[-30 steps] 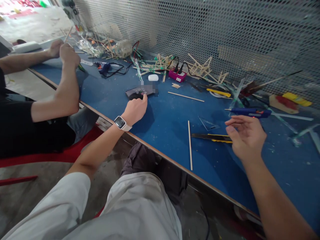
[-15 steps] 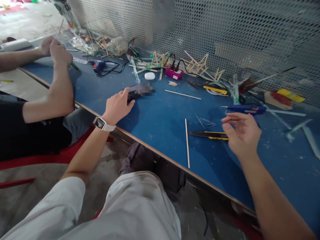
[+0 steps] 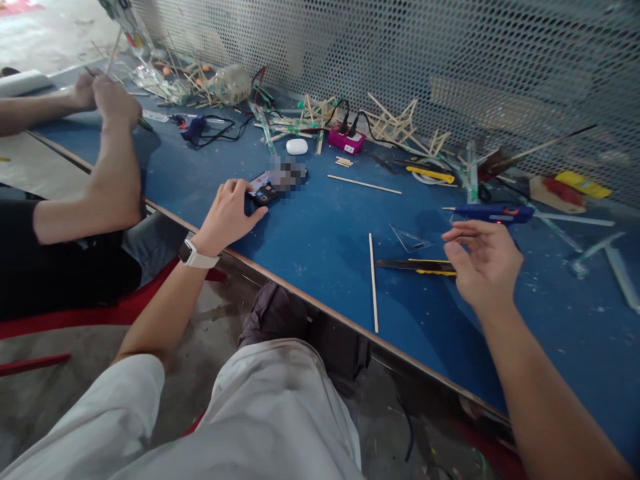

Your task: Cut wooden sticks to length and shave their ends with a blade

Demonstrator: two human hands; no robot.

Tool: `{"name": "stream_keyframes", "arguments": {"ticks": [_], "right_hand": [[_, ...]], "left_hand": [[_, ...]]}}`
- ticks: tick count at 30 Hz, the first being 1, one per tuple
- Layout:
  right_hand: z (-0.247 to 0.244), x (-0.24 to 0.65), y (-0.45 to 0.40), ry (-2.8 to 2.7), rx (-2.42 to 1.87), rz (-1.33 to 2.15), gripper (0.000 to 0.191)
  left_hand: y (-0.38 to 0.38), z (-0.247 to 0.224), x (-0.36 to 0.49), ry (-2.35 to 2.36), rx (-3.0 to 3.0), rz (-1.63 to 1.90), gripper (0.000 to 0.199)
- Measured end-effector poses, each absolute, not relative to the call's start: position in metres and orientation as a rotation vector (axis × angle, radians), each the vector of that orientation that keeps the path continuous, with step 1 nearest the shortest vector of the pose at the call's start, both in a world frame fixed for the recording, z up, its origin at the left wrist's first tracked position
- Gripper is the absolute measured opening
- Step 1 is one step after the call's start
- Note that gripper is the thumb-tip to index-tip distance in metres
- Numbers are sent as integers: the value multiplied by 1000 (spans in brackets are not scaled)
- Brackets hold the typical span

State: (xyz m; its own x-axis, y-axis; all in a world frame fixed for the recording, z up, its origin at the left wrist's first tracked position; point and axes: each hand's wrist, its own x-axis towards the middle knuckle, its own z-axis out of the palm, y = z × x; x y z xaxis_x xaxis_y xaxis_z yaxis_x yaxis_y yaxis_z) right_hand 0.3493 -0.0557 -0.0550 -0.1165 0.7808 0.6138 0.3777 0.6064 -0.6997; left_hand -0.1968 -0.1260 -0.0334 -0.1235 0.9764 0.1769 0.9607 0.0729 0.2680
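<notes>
My left hand rests at the near end of a smartphone, its thumb and fingers apart about the corner. The phone lies screen up and lit, its far part blurred out. My right hand is open and loosely curled, with nothing visible between thumb and fingers. It covers the handle end of a black and yellow utility knife. A blue glue gun with a red light lies just beyond that hand. Left of it are a clear set square and a thin wooden stick.
Another person's hands work at the left. Along the mesh panel are stick frames, a purple power socket, a white case and a yellow cutter. Another stick lies mid-table.
The phone's screen, dark before, is now lit. My left hand has drawn back slightly toward the phone's near corner. My right hand has hardly moved.
</notes>
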Motion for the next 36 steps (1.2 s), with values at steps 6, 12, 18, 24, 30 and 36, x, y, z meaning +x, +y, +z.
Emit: {"name": "stream_keyframes", "arguments": {"ticks": [6, 12, 18, 24, 30, 36], "right_hand": [[-56, 350, -54, -1735, -936, 451, 40], [-54, 348, -55, -1753, -956, 450, 45], [-54, 349, -55, -1749, -965, 438, 45], [-54, 349, -56, -1750, -947, 461, 41], [-54, 350, -55, -1743, -944, 446, 38], [-54, 350, -56, -1739, -968, 448, 39]], "left_hand": [[-129, -38, -196, 2269, 2062, 508, 60], [-133, -39, -188, 2203, 2123, 483, 68], [-142, -39, -188, 2182, 2127, 478, 64], [-143, -34, -187, 2181, 2143, 407, 64], [-136, -26, -180, 2203, 2126, 353, 66], [-119, -20, -179, 2189, 2111, 350, 77]]}}
